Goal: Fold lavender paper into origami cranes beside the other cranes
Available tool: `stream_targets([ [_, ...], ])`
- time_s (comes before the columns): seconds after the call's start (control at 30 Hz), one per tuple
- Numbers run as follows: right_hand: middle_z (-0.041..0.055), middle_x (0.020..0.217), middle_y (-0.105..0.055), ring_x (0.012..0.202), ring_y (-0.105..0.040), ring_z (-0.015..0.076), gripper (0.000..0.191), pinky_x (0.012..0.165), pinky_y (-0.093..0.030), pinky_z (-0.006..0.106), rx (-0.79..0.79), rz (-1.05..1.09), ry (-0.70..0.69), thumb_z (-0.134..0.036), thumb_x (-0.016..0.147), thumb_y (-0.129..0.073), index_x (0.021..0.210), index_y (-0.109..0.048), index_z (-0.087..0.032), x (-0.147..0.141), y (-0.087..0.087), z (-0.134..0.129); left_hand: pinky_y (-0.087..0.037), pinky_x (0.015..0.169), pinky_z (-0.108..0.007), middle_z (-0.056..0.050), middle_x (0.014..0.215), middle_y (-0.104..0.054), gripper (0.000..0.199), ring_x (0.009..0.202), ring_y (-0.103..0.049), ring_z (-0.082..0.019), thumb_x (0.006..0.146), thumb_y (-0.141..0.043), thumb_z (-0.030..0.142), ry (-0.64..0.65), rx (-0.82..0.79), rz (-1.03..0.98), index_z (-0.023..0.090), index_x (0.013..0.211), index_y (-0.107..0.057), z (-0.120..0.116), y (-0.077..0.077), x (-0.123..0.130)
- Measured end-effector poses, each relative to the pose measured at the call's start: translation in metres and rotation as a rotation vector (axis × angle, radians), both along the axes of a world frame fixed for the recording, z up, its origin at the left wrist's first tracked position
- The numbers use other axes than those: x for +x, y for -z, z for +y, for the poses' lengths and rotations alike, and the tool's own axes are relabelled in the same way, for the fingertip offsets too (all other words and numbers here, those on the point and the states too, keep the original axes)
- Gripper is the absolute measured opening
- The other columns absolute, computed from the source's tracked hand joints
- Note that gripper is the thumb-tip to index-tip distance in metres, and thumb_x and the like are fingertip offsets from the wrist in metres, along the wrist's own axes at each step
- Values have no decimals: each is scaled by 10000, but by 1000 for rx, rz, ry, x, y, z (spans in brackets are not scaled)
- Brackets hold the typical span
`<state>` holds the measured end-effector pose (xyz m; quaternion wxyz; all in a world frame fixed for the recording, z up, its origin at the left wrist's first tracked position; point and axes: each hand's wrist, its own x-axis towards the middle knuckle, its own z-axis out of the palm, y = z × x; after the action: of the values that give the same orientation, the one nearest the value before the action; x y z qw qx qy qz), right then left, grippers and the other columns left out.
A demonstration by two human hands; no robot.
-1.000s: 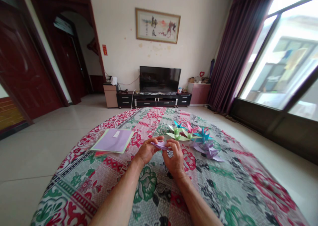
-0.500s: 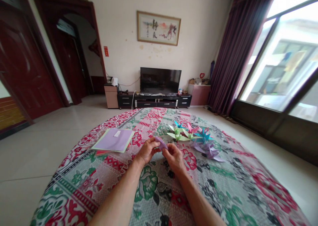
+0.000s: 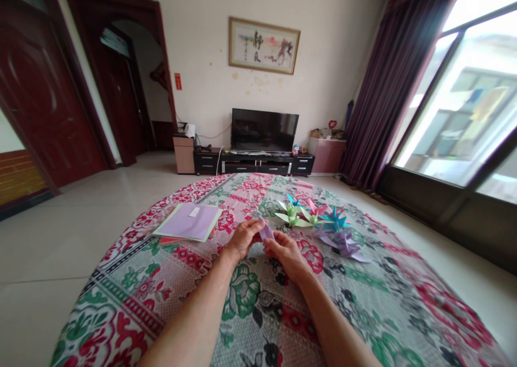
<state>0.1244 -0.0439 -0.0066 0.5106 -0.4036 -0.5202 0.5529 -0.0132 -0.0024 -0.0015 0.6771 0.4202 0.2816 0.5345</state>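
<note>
Between my two hands is a small piece of folded purple paper (image 3: pixel 266 231), held above the tablecloth. My left hand (image 3: pixel 244 238) pinches its upper left side between thumb and fingers. With thumb and fingers closed, my right hand (image 3: pixel 286 252) grips its lower right part. Some of the paper is hidden behind the fingers. Just right of my hands lie several folded paper cranes: green ones (image 3: pixel 292 216), a pink one (image 3: pixel 315 209), blue ones (image 3: pixel 335 219) and purple ones (image 3: pixel 346 244).
A stack of coloured paper sheets (image 3: pixel 188 223), purple on top with a small white piece (image 3: pixel 194 212), lies at the left. The round table wears a flowered tablecloth (image 3: pixel 194 297). Beyond it stand a television (image 3: pixel 264 131) and a low black cabinet (image 3: pixel 256 165).
The purple paper has turned more upright in my fingers, and both hands have shifted their grip on it slightly. The view has swung a little to the left.
</note>
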Motion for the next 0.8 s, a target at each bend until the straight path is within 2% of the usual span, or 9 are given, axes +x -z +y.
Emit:
stream_targets([
  [0.23, 19, 766, -625, 664, -571, 146, 358, 610, -489, 258, -7, -3, 56, -508, 678, -631, 821, -658, -181, -2, -4, -3, -402, 516, -226, 9, 556, -588, 322, 480, -483, -86, 597, -725, 377, -51, 48, 112, 119, 789, -696, 1, 1, 2],
  [0.43, -1, 601, -582, 523, -514, 118, 351, 526, -461, 240, 42, -82, 184, -510, 655, -629, 715, -639, -164, -9, -1, -3, -356, 472, -205, 33, 503, -525, 271, 445, -425, -73, 568, -729, 379, -82, 78, 156, 133, 642, -646, 2, 0, 4],
  [0.57, -16, 535, -554, 470, -489, 108, 360, 470, -425, 221, 67, -149, 175, -520, 653, -615, 698, -629, -163, -11, -5, -5, -318, 457, -199, 42, 485, -500, 280, 436, -398, -68, 587, -702, 406, -146, 100, 208, 143, 584, -606, 1, 0, 5],
  [0.8, -13, 576, -571, 469, -491, 106, 334, 467, -412, 221, 53, -150, 169, -503, 688, -586, 699, -606, -169, -12, -8, -7, -268, 442, -214, 49, 461, -469, 251, 434, -370, -74, 608, -674, 381, -155, 136, 279, 155, 539, -590, -3, -5, 6],
])
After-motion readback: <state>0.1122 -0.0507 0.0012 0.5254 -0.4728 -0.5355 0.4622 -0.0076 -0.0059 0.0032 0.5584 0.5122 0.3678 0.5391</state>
